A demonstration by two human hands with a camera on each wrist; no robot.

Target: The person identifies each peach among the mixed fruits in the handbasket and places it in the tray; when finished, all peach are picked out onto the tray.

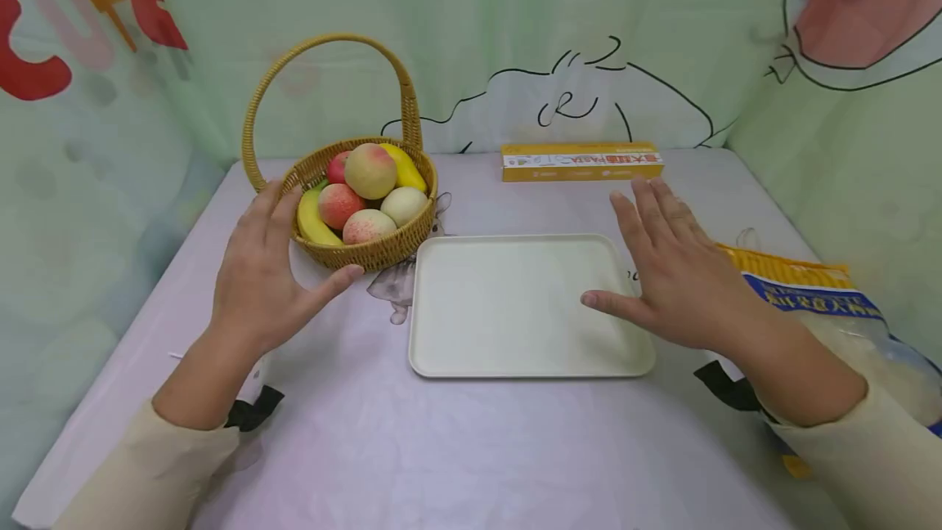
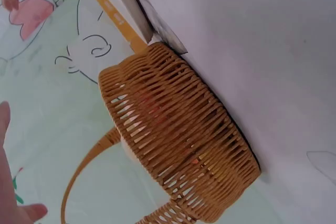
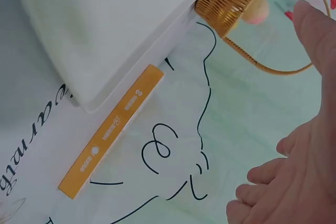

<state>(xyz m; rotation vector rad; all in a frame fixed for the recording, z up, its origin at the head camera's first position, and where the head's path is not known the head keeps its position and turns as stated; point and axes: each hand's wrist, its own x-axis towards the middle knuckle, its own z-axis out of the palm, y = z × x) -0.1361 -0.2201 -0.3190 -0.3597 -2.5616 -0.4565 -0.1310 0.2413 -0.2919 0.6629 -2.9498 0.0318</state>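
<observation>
My left hand [image 1: 265, 276] is held in the air with straight fingers and the thumb spread, near the front left of a wicker basket [image 1: 397, 250]. Inside the basket lie bananas [image 1: 312, 221], several peaches [image 1: 370, 171] and other round fruit. Its tall handle [image 1: 334, 38] arches upward. My right hand [image 1: 677, 276] hovers over the right edge of a white rectangular tray [image 1: 515, 309], fingers extended and thumb apart. Neither hand holds anything. In the left wrist view the basket's woven side [image 2: 178, 129] fills the middle, with part of the left hand [image 2: 13, 192] at the edge.
A yellow pasta box [image 1: 581, 163] lies at the back of the table, against the wall cloth. On the right, beside and partly behind my right forearm, rests a clear bag with yellow and blue print [image 1: 817, 293]. Printed cloth walls enclose the table [image 1: 456, 448].
</observation>
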